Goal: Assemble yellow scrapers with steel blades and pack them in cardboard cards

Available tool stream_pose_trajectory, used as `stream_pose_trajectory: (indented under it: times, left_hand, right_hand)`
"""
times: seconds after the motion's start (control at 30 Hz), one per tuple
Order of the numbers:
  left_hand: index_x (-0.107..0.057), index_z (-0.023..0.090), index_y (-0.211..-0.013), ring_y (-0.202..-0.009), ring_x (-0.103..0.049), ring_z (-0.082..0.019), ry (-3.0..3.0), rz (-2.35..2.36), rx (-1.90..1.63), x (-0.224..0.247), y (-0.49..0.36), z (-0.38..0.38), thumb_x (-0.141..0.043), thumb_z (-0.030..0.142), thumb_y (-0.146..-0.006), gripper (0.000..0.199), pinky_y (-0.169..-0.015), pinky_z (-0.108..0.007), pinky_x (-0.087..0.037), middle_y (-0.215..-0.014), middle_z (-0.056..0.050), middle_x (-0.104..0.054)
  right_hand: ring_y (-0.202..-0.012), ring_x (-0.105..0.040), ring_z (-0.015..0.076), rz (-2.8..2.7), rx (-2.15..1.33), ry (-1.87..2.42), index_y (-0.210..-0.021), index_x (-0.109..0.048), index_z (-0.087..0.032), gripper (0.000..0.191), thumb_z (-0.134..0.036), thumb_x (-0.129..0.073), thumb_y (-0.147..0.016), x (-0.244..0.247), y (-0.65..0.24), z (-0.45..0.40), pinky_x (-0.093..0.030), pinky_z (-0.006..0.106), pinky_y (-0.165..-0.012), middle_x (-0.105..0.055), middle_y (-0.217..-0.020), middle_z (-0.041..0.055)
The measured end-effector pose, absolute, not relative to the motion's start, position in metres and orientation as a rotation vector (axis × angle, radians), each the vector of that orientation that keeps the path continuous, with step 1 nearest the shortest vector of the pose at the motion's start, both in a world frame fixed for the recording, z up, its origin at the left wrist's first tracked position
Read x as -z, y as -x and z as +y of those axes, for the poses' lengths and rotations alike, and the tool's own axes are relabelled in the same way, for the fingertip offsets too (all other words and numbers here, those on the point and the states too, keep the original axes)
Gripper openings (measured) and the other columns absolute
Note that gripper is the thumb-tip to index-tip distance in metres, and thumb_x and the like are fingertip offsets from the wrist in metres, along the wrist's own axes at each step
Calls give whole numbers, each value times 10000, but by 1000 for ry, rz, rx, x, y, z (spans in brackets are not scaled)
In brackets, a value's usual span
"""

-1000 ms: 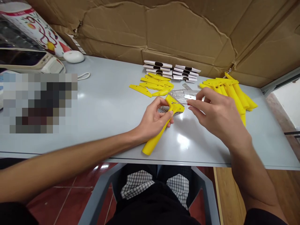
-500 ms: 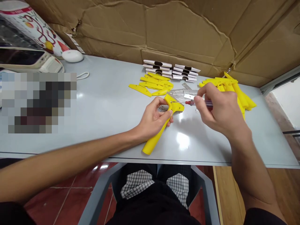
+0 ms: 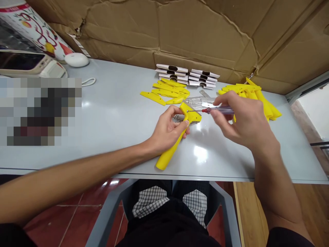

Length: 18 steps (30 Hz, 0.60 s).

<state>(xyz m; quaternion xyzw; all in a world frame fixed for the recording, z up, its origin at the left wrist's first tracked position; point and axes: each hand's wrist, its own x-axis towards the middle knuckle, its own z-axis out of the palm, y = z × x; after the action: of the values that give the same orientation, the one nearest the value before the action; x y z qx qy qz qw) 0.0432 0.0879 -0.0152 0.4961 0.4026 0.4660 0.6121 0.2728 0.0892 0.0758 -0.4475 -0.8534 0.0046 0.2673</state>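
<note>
My left hand (image 3: 168, 132) is closed round the neck of a yellow scraper (image 3: 171, 151), whose handle slants down toward the table's front edge. Its wide head faces away from me, with a metal blade along the far edge. In my right hand (image 3: 241, 123) is a screwdriver (image 3: 219, 110) with a clear handle and red collar. The shaft lies nearly level, its tip at a screw on the left side of the scraper head. Small metal screws (image 3: 177, 118) lie on the table behind my left fingers, partly hidden.
Flat yellow pieces (image 3: 167, 90) and metal blades (image 3: 196, 100) lie beyond the scraper. White stacked packs (image 3: 172, 72) stand against the cardboard (image 3: 128, 37). A pile of yellow scraper handles (image 3: 264, 101) is at right. A white mouse (image 3: 77, 59) and a handheld device (image 3: 33, 63) sit at left.
My right hand has shifted slightly, its thumb and fingers a little further apart around the screwdriver handle. The scraper and my left hand have hardly moved; the view has shifted slightly.
</note>
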Motion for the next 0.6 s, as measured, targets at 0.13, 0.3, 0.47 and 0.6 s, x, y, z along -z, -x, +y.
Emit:
stream_pose_trajectory:
  times: [0.13,0.3,0.47,0.6]
  left_hand:
    - [-505,250,-1026,-603,-695,-117,-1139,946,-1063,14,-43,88,-768,182,-935,286,-524,-280,-562,-941,-5,-713]
    - [-516,232,-1023,-612,-699,-98,-1146,937,-1092,12,-44,89,-765,158,-928,277,-511,-257,-559,-1031,-22,-698]
    - [-533,216,-1030,-607,-703,-75,-1167,923,-1136,15,-44,90,-738,154,-942,232,-505,-255,-574,-1175,-44,-653]
    - [-536,214,-1041,-607,-708,-81,-1166,908,-1153,18,-43,91,-736,158,-946,229,-508,-264,-584,-1196,-55,-660]
  right_hand:
    - [-647,-620,230,-2286,61,1282,-996,-705,-266,229,-445,-605,-1098,-74,-273,89,-429,395,-620,-677,-751,29]
    - [-869,-694,245,-2369,-19,1111,-1079,-721,-277,175,-201,-562,-1077,-75,-274,87,-525,403,-698,-745,-1112,80]
    - [-825,-741,273,-2400,-139,1151,-1256,-705,-310,294,-189,-664,-991,-79,-282,93,-585,441,-726,-800,-1075,58]
    - [-802,-781,254,-2425,-161,1047,-1232,-722,-280,235,-217,-663,-1014,-76,-289,101,-579,387,-695,-832,-987,23]
